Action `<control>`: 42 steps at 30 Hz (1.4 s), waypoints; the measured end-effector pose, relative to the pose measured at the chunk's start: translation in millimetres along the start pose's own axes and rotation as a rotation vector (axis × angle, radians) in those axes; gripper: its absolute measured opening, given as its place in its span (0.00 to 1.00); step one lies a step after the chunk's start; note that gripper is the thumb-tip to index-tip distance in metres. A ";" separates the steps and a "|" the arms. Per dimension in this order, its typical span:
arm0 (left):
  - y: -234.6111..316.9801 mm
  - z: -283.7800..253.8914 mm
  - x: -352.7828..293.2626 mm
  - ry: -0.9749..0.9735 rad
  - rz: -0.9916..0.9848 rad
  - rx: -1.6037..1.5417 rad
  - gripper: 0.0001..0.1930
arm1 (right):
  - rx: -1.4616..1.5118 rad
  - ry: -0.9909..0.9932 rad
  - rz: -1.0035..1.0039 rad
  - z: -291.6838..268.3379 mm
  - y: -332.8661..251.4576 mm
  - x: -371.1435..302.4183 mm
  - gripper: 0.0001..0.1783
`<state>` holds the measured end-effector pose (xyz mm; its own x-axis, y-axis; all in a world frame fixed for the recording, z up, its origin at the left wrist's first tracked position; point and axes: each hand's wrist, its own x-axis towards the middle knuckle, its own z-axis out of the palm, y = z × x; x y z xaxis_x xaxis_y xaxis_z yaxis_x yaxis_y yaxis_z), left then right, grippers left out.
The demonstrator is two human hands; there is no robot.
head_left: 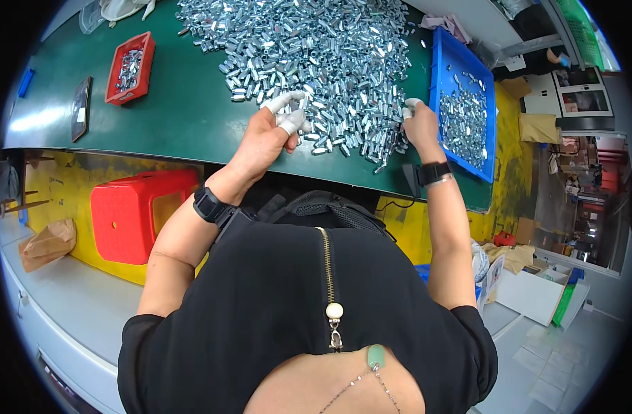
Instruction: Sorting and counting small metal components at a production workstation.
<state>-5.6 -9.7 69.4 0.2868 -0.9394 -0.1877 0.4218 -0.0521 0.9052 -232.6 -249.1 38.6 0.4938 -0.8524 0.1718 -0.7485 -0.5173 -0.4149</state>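
Note:
A big heap of small shiny metal parts [316, 62], short and silvery like long nuts or sleeves, covers much of the green table. At its near left edge is my left hand [266, 134], white covers on its fingertips. Those fingers are bent and apart, touching the parts, and I see no piece held between them. My right hand [422, 128] is at the heap's right edge, close to the blue tray [434, 83]. Its white-covered fingertips are drawn together, and whatever they hold is too small or hidden to make out.
More metal parts lie in the blue tray. Left on the table [185, 117] stand a red bin [149, 65] with some parts and a dark phone-like device [82, 110]. Below the table's front edge is a red stool [122, 217]. A pink cloth [447, 27] lies behind the tray.

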 end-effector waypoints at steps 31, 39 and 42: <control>-1.9 65.6 0.1 -0.309 0.082 -0.049 0.23 | 0.570 -0.157 -0.378 -62.6 -125.1 -74.3 0.09; -0.9 46.3 -0.6 -0.440 -0.026 -0.100 0.23 | 0.558 -0.144 -0.438 -60.3 -137.0 -76.8 0.07; -1.0 47.3 -4.6 -0.287 0.089 0.012 0.23 | 0.592 -0.217 -0.300 -57.1 -144.4 -76.7 0.06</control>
<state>-48.0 -21.3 87.4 0.0664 -0.9978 0.0070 0.3951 0.0327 0.9181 -187.6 -113.4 136.3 0.7650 -0.6126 0.1986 -0.2291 -0.5471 -0.8051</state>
